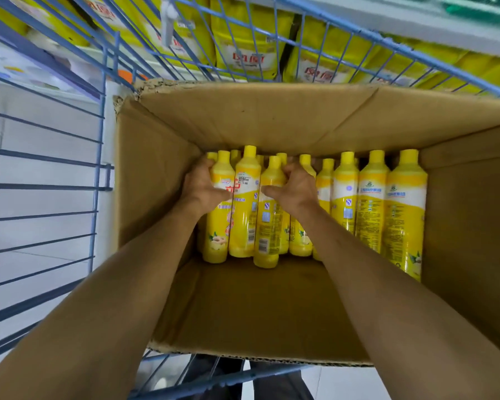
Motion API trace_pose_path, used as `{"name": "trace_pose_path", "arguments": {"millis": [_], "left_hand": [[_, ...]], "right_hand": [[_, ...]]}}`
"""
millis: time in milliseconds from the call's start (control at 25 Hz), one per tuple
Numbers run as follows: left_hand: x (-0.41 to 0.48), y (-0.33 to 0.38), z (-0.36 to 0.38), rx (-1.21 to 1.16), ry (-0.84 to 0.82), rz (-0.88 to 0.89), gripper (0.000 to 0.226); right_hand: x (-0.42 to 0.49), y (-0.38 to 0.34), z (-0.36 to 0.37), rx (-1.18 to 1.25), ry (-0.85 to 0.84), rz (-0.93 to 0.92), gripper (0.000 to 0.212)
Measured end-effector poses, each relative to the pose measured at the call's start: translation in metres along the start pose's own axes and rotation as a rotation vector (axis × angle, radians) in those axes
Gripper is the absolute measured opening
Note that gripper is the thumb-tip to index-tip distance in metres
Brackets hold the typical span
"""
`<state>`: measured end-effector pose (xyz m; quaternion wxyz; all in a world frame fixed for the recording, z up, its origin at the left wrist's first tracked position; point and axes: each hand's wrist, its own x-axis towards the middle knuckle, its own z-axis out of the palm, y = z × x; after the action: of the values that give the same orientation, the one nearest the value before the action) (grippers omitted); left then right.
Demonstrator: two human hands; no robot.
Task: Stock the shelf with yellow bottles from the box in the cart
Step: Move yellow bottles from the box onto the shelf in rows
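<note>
The yellow bottles (244, 203) stand upright at the far end of the box (272, 307), and a cluster of them at the left is squeezed between both hands. The left hand (202, 187) has its fingers curled round the outermost bottle with the thumb laid across the front, while the right hand (296, 187) hooks its fingers behind the cluster's other side, thumb pressing the front. The other bottles (371, 197) stand in a row just beside, towards the right wall, untouched. Lifting several at once by side pressure alone looks risky. The middle ones would be held only by friction against their neighbours, and if the squeeze slackens one could slide down and drop back, knocking the row over. The bottles are slim, smooth plastic cylinders with sloped shoulders, narrow caps and glossy printed labels, so likely slippery rather than grippy. The box is plain corrugated cardboard, creased on its flaps and ragged along one torn edge. It sits in the cart (41, 186) of thin blue wire, and beyond the wire the shelf (416, 21) carries soft-looking yellow packs (243, 59).
</note>
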<state>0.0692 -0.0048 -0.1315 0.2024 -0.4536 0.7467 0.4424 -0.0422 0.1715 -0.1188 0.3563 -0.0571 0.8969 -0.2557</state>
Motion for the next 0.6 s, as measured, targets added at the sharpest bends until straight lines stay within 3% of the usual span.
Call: {"name": "trace_pose_path", "arguments": {"millis": [160,320,480,600], "left_hand": [[-0.007,-0.002,-0.002,-0.047,0.022,0.000,0.086],[-0.036,0.007,-0.011,-0.131,0.005,0.064,0.083],[-0.081,0.037,-0.042,-0.163,-0.037,0.263,0.079],[-0.112,0.077,-0.077,-0.239,-0.025,0.357,0.076]], "right_hand": [[0.000,0.005,0.000,0.138,-0.045,0.080,0.079],[-0.019,0.000,-0.019,0.139,-0.084,-0.009,0.053],[-0.059,-0.014,-0.055,0.086,-0.034,-0.131,0.065],[-0.087,-0.043,-0.109,0.114,-0.004,-0.205,0.052]]}}
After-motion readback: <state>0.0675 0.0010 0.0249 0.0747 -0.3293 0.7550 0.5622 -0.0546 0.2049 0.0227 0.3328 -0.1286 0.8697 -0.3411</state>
